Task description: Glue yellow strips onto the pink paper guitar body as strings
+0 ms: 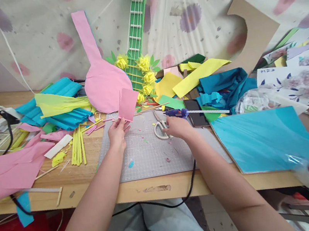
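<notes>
A small pink paper rectangle (128,104) is pinched upright between the thumb and fingers of my left hand (118,133), over the left part of the grey cutting mat (150,163). My right hand (179,128) is at the white-handled scissors (160,131), its thumb and fingers closed at the handle loops. Just beyond that hand lies a blue glue gun (176,113) with a white glue stick (208,111) in its back end. Behind my left hand leans a pink, paper-covered banjo-like shape (107,86) with a long neck.
A green paper instrument (136,24) with strings and yellow flowers stands at the back. Yellow paper strips (78,147), pink crepe paper (24,163) and blue crepe paper (60,99) lie left. A phone (196,112) and a blue board (266,138) are right. A black cable (192,176) crosses the table edge.
</notes>
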The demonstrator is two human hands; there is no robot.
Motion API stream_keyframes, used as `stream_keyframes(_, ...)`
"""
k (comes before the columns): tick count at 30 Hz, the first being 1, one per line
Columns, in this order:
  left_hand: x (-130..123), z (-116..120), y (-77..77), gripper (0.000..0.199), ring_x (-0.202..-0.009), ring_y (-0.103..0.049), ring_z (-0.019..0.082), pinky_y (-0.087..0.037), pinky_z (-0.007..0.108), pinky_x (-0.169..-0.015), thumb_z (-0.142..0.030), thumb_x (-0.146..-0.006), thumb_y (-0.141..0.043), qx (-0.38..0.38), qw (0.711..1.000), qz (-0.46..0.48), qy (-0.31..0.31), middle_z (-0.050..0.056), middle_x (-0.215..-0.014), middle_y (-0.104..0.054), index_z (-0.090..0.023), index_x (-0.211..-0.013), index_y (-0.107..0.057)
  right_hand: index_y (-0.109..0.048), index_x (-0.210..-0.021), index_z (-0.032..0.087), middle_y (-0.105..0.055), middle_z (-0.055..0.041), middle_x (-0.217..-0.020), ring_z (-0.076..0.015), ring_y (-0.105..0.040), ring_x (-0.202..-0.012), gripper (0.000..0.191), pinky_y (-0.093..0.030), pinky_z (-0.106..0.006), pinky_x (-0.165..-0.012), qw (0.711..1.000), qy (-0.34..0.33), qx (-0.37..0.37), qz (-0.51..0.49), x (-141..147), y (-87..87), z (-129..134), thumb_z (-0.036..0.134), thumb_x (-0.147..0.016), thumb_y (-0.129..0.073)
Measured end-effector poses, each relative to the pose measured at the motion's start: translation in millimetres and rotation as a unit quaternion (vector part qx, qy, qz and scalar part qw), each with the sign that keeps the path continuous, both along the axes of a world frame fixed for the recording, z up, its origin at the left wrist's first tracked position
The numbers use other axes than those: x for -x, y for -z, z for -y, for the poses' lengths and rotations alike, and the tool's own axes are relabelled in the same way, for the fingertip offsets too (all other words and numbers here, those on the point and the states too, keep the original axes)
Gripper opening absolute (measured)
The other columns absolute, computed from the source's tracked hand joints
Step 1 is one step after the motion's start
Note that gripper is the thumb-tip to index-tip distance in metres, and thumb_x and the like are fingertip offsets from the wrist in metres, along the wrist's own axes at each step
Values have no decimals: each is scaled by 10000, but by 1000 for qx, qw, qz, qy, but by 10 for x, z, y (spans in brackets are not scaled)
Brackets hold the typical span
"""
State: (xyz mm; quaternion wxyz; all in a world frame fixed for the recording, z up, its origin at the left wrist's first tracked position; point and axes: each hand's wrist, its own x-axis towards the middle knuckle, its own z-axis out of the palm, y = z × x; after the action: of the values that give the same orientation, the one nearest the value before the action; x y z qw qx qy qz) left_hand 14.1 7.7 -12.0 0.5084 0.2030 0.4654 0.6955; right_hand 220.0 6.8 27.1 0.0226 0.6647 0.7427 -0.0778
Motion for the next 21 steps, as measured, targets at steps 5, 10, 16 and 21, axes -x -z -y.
stream_keyframes(5, -36, 23, -24, 131, -720, -657, 143, -472, 331, -797, -183, -672, -665, -5, 1000, 13, 11, 17, -726, -668, -148, -765, -580, -553, -1017, 93, -620, -185, -1008, -277, -586, -945, 542, -432, -322, -731, 999, 28, -17, 23, 93, 125, 23, 541, -714, -509)
stream_keyframes(10, -22, 17, -17, 126, -683, -652, 127, -474, 332, -810, -177, -676, -661, -15, 1000, 3, 9, 7, -675, -654, -140, -748, -564, -599, -802, 158, -662, -102, -850, -240, -614, -811, 327, -424, -294, -643, 992, 70, -33, -98, 5, 162, -40, 459, -719, -503)
stream_keyframes(16, 25, -20, 33, 108, -710, -652, 126, -471, 347, -832, -162, -677, -654, -34, 999, 9, 2, 3, -695, -649, -143, -735, -565, -561, -932, 165, -649, -41, -864, -153, -589, -729, 333, -405, -237, -608, 926, -29, -37, -374, -142, 242, -76, 411, -712, -515)
stream_keyframes(21, 23, -16, 27, 137, -746, -649, 128, -471, 328, -836, -130, -635, -670, -46, 999, -2, 12, 14, -702, -655, -135, -742, -587, -533, -971, 162, -615, -72, -964, -202, -548, -850, 436, -343, -294, -709, 960, -114, -146, -208, 16, 201, 16, 481, -674, -552)
